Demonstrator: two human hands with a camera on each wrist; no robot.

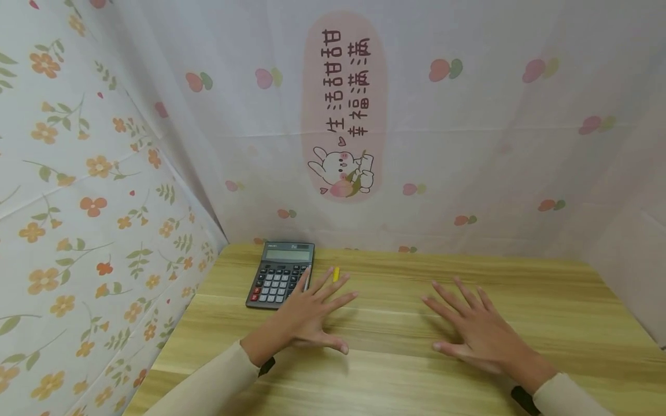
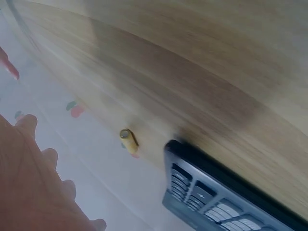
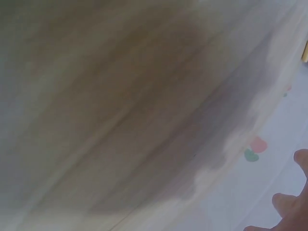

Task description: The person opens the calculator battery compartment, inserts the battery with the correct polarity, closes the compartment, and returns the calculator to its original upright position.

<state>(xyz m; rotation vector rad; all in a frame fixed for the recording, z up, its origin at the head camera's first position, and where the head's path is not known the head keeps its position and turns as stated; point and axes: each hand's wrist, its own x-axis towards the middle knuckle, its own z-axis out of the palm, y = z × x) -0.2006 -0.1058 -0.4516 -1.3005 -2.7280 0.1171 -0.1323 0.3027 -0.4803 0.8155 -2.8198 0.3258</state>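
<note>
My left hand (image 1: 307,315) hovers over the table with its fingers spread and nothing in its grasp. In the head view it overlaps the lower right corner of a dark grey desk calculator (image 1: 273,283), which lies with its keys facing up. Just past the left fingertips is a small yellow cylinder (image 1: 336,274); in the left wrist view this battery-like cylinder (image 2: 128,139) shows a grey end. Off to the right, my right hand (image 1: 481,332) is also spread wide above the bare wood, holding nothing. The calculator's side (image 2: 211,180) shows near the left hand.
The wood-grain table (image 1: 395,329) ends at the back against a pale curtain (image 1: 468,144) printed with fruit, a rabbit and writing. A flowered cloth (image 1: 93,231) hangs along the left side, and a plain pale one (image 1: 632,248) on the right.
</note>
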